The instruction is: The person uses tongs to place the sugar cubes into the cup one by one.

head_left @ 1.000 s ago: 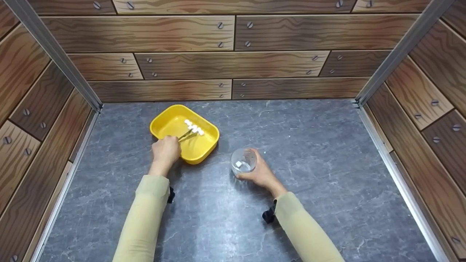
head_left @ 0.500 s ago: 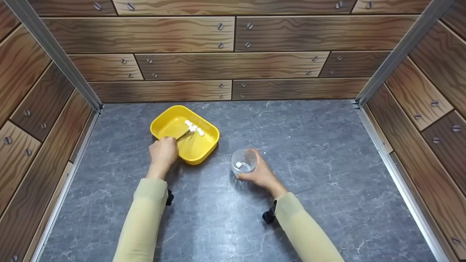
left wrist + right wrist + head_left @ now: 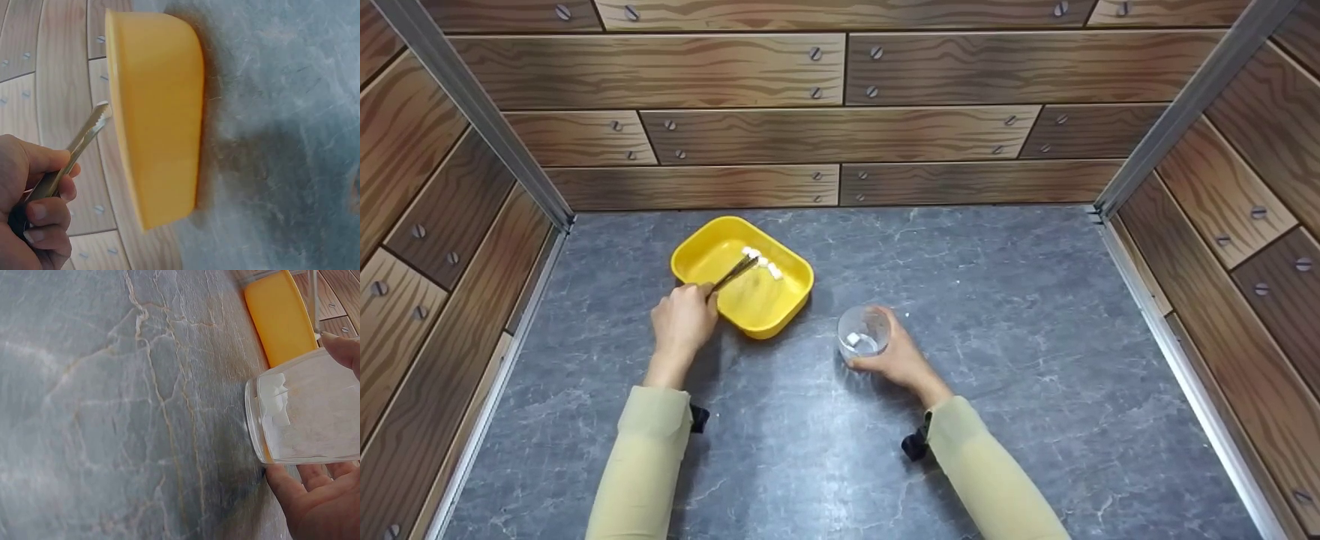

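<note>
My left hand (image 3: 684, 319) grips metal tongs (image 3: 735, 274) with serrated tips, held over the yellow tub (image 3: 757, 330). In the left wrist view the tongs' (image 3: 80, 140) two arms are close together, with a small white piece (image 3: 107, 112) at the tips. Several white cubes (image 3: 775, 271) lie in the tub beyond the tips. My right hand (image 3: 901, 358) holds a clear cup (image 3: 864, 321) upright around its side, thumb on the near side. White cubes (image 3: 274, 396) sit at the bottom of the cup, which stands close on the grey surface.
The grey marbled surface (image 3: 997, 300) is bounded by wood-patterned panels (image 3: 840, 135) at the back and both sides, with metal corner rails (image 3: 1170, 112). Tiny white crumbs (image 3: 907, 315) lie right of the cup.
My left hand has drawn back left and toward me, and the tongs' arms have come closer together, their tips now higher over the tub. My right hand and the cup have stayed in place.
</note>
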Available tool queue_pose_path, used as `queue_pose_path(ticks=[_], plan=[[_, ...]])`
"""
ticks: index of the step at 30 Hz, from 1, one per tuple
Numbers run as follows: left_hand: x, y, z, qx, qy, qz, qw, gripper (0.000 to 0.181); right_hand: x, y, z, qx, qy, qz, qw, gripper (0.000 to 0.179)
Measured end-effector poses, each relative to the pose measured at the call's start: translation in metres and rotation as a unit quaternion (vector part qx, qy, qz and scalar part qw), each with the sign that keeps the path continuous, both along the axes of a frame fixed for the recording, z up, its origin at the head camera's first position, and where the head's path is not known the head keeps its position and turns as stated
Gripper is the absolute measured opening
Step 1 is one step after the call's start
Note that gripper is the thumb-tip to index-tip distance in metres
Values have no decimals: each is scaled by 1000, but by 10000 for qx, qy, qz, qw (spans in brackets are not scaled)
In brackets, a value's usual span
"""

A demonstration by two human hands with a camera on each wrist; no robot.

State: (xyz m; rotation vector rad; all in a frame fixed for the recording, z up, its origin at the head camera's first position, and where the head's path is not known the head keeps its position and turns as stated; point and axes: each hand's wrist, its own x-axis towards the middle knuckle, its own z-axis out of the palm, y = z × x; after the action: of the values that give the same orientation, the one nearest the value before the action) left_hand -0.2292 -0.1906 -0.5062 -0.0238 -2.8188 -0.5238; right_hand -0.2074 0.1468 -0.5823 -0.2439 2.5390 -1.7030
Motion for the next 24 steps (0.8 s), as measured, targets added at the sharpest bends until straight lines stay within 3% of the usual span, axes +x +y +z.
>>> queue_pose_path(ticks=[10, 24], plan=[[10, 5, 26, 411, 291, -346, 9981, 18, 0, 0, 1, -114, 18, 90, 9999, 96], [26, 36, 47, 591, 554, -1307, 9881, 13, -1, -1, 0, -327, -1, 126, 9994, 91]])
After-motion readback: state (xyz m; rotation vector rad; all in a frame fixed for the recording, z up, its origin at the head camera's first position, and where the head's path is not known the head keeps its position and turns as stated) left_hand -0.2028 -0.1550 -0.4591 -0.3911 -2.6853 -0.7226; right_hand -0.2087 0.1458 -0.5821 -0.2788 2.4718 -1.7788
